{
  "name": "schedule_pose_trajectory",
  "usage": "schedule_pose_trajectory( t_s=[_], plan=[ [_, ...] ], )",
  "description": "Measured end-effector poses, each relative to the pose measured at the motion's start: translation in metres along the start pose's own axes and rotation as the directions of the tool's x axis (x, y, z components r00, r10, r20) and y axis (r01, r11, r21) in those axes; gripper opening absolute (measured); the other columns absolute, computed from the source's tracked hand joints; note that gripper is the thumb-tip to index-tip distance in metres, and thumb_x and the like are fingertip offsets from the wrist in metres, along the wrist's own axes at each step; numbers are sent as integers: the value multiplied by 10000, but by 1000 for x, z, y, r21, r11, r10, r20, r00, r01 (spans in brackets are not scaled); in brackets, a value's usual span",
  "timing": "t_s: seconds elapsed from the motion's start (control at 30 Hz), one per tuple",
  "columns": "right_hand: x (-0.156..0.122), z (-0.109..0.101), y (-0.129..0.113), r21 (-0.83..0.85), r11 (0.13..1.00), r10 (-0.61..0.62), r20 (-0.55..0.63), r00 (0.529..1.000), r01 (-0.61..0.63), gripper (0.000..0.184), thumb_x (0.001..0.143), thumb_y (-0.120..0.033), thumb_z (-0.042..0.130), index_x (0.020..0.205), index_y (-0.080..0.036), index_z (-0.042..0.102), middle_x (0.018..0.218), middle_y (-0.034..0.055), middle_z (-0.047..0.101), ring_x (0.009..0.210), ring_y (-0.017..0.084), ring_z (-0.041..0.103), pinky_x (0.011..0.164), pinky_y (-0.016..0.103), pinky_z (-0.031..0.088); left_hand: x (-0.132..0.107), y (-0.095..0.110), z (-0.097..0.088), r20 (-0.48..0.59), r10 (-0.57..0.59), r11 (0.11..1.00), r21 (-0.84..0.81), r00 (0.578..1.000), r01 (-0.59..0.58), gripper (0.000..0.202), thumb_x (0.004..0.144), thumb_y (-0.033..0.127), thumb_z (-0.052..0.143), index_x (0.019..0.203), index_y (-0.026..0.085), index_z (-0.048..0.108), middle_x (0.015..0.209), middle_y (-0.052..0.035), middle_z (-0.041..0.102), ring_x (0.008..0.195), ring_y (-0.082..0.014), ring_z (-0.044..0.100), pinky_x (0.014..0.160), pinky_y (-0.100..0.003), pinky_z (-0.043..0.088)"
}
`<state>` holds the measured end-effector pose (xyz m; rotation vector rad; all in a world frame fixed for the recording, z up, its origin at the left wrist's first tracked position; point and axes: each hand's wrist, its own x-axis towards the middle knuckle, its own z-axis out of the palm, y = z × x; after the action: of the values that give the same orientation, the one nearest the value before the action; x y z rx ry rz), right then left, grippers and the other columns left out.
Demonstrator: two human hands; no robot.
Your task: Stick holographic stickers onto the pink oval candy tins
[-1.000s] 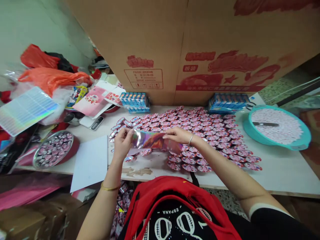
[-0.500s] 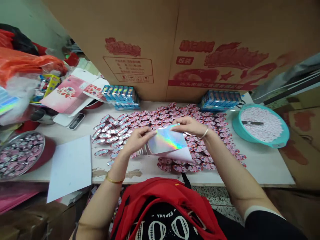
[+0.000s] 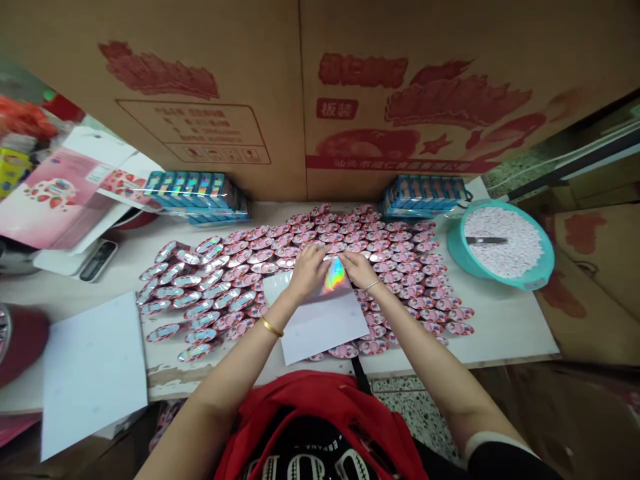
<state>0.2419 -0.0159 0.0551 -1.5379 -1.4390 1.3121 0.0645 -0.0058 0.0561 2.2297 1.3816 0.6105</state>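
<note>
My left hand (image 3: pixel 309 270) and my right hand (image 3: pixel 357 270) are close together over the middle of the table, pinching the far edge of a thin card sheet. The card sheet (image 3: pixel 320 323) shows a white face toward me, with a rainbow-shiny holographic patch between my hands. My left fingers lie across its top, hiding part of it. Beneath and around the sheet stand many small pink oval-topped packs (image 3: pixel 245 257) in tight rows. Those on the left have silvery tops.
A turquoise basin (image 3: pixel 543 270) of small white pieces, with a knife (image 3: pixel 486 241) on top, stands at right. Blue wrapped packs (image 3: pixel 193 190) sit against a large cardboard box (image 3: pixel 280 80). White sheets (image 3: pixel 95 373) overhang the front edge at left, near a small scale (image 3: pixel 99 261).
My hands have come closer together, and the sheet now lies flatter, with more of its white face showing. My view has shifted, so the table's things sit further left.
</note>
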Motion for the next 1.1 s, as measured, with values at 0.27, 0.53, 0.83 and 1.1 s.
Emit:
schedule_pose_trajectory(
  t_s=[0.27, 0.53, 0.83, 1.1],
  plan=[
    [12, 3, 11, 127, 986, 116, -79, 990, -106, 529, 768, -709, 480, 583, -227, 363, 540, -48, 293, 563, 112, 300, 514, 251, 240, 15, 19, 17, 7, 55, 990, 130, 998, -56, 269, 958, 221, 425, 988, 190, 691, 1061, -101, 650, 937, -208, 590, 821, -363, 425],
    [11, 9, 26, 218, 957, 199, -22, 980, -190, 512, 743, -690, 516, 580, -224, 381, 521, -51, 321, 544, 105, 298, 518, 254, 248, -6, 21, 26, -15, 55, 992, 113, 998, -53, 182, 925, 165, 465, 909, 195, 644, 1156, -121, 629, 1050, -245, 555, 861, -401, 424],
    [16, 6, 43, 145, 970, 214, -125, 969, -196, 482, 780, -654, 479, 582, -230, 362, 532, -51, 339, 547, 108, 302, 531, 261, 266, -25, 25, 3, -196, -96, 910, -414, 976, 6, 155, 953, 289, 455, 1064, 198, 514, 1053, -95, 590, 885, -164, 570, 734, -292, 472],
    [8, 13, 29, 117, 988, 122, -192, 974, -101, 411, 820, -574, 478, 612, -225, 414, 556, -47, 370, 554, 117, 330, 537, 257, 291, 20, 16, 13, 151, -79, 977, 208, 985, 47, 647, 887, 98, 437, 1508, 200, 287, 934, -63, 684, 886, -209, 610, 856, -337, 430]
  ],
)
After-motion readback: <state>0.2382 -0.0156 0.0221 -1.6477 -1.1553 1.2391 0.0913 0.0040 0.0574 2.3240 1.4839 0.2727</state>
